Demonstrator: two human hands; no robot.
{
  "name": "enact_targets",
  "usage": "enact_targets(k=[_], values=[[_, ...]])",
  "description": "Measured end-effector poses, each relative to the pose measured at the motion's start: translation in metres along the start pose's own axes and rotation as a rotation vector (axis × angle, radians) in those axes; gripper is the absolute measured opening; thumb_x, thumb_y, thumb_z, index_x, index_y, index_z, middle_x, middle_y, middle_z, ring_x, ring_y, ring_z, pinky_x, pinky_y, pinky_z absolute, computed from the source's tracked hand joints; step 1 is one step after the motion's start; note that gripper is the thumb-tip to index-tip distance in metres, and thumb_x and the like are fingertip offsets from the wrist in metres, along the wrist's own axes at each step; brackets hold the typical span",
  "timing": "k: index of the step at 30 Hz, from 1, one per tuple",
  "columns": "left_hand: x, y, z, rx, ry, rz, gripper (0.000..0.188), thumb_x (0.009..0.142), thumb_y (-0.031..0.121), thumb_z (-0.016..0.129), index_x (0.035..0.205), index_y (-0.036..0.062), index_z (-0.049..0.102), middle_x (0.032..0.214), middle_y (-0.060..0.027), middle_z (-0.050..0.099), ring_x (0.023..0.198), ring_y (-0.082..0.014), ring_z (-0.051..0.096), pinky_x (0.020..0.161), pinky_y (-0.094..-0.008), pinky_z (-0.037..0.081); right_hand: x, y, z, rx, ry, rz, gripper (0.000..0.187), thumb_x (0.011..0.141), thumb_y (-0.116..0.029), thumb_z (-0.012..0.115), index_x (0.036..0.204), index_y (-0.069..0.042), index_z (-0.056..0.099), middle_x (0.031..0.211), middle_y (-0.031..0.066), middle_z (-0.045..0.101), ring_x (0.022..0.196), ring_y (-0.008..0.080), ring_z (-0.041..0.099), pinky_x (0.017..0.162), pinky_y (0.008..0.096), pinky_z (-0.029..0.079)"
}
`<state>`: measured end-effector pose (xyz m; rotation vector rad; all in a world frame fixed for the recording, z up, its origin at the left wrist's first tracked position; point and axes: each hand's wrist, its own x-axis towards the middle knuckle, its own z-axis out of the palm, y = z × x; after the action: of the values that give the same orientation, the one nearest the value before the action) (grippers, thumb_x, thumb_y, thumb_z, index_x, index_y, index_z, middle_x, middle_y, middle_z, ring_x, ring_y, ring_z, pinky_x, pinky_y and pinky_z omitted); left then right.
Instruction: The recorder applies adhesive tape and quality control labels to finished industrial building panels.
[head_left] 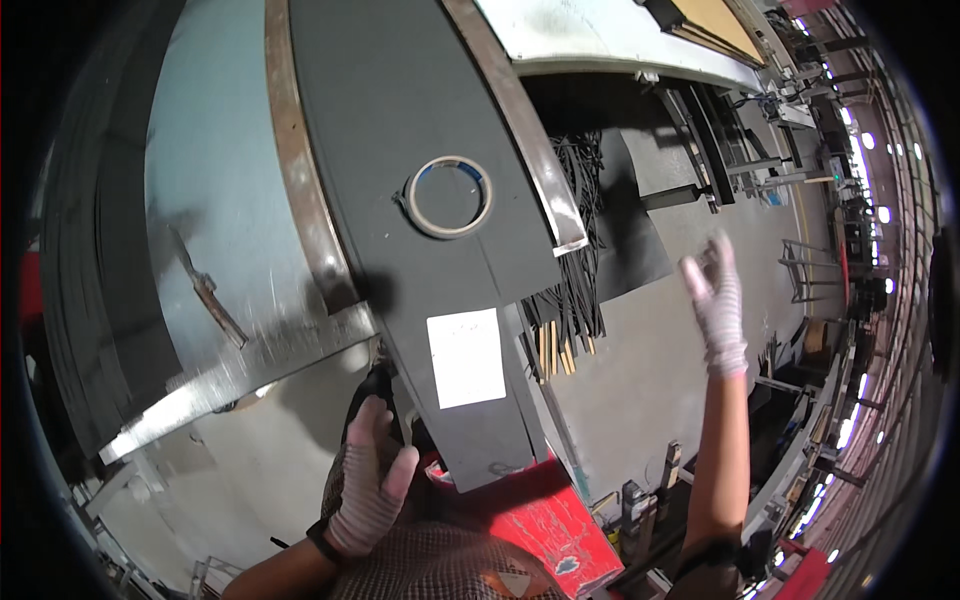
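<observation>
My left hand (372, 480), in a striped glove with bare fingertips, is held up near my body, left of the white paper sheet (467, 358). Its thumb and fingers are apart and nothing is in it. Far out to the right, my right hand (717, 310) wears a similar glove; its fingers are spread and hold nothing. Between the hands runs a long dark grey sheet (380, 120), with the paper lying on its near part. A roll of tape (487, 200) rests flat farther up the sheet.
Metal bars (295, 150) flank the grey sheet on both sides. A worn cutter-like tool (212, 298) lies on the pale metal table at left. Bundled black strips (580, 190) hang right of the sheet. A scratched red surface (560, 525) is close to my body.
</observation>
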<state>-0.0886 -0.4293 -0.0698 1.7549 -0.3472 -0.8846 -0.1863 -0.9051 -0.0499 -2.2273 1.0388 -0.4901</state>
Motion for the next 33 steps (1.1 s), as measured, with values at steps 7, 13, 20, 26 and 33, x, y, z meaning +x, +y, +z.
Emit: enact_targets(k=[7,13,20,26,33], values=[[-0.015,-0.095,0.078,-0.048,-0.077,-0.28,0.078,0.099,0.012,0.058,0.159,0.0037,0.009,0.139,-0.0231,0.042,0.115,-0.0242,0.049,0.101,-0.0282,0.04,-0.198,0.003,0.077,0.337,-0.87,0.124,0.054,0.107,-0.035,0.036,0.147,0.002,0.042,0.14,0.0154,0.054,0.127,0.0231,0.052,0.111,0.033,0.037],[-0.008,-0.111,0.122,0.009,0.0,-0.311,0.084,0.095,0.025,0.062,0.151,-0.0116,0.011,0.139,-0.0335,0.046,0.125,-0.0417,0.051,0.108,-0.0411,0.04,-0.228,-0.013,0.098,0.552,-0.919,0.292,0.072,0.105,-0.051,0.036,0.153,0.003,0.029,0.147,0.0167,0.044,0.137,0.0273,0.042,0.115,0.0362,0.032],[0.002,-0.03,0.093,0.047,0.188,-0.072,0.086,0.095,0.008,0.057,0.156,-0.0044,-0.003,0.161,-0.0281,0.016,0.149,-0.0394,0.02,0.122,-0.0408,0.018,-0.191,-0.066,0.111,0.786,-0.83,0.506,0.075,0.099,-0.059,0.049,0.143,0.002,0.041,0.132,0.0168,0.053,0.122,0.0293,0.049,0.104,0.0411,0.038],[0.045,-0.047,0.084,0.782,0.416,0.196,0.075,0.097,0.01,0.059,0.155,-0.0049,0.014,0.155,-0.0276,0.028,0.144,-0.0387,0.03,0.119,-0.0398,0.025,-0.154,-0.095,0.133,0.843,-0.822,0.657,0.068,0.099,-0.057,0.05,0.135,0.0,0.046,0.123,0.0148,0.055,0.109,0.0258,0.048,0.094,0.0382,0.038],[0.03,-0.059,0.053,0.297,0.175,0.023,0.069,0.099,0.02,0.057,0.153,-0.0045,0.023,0.138,-0.0303,0.051,0.126,-0.0382,0.053,0.107,-0.0424,0.042,-0.183,-0.113,0.122,0.903,-0.684,0.977,0.06,0.099,-0.055,0.052,0.127,-0.002,0.053,0.112,0.0125,0.058,0.094,0.0219,0.047,0.082,0.0349,0.038]])
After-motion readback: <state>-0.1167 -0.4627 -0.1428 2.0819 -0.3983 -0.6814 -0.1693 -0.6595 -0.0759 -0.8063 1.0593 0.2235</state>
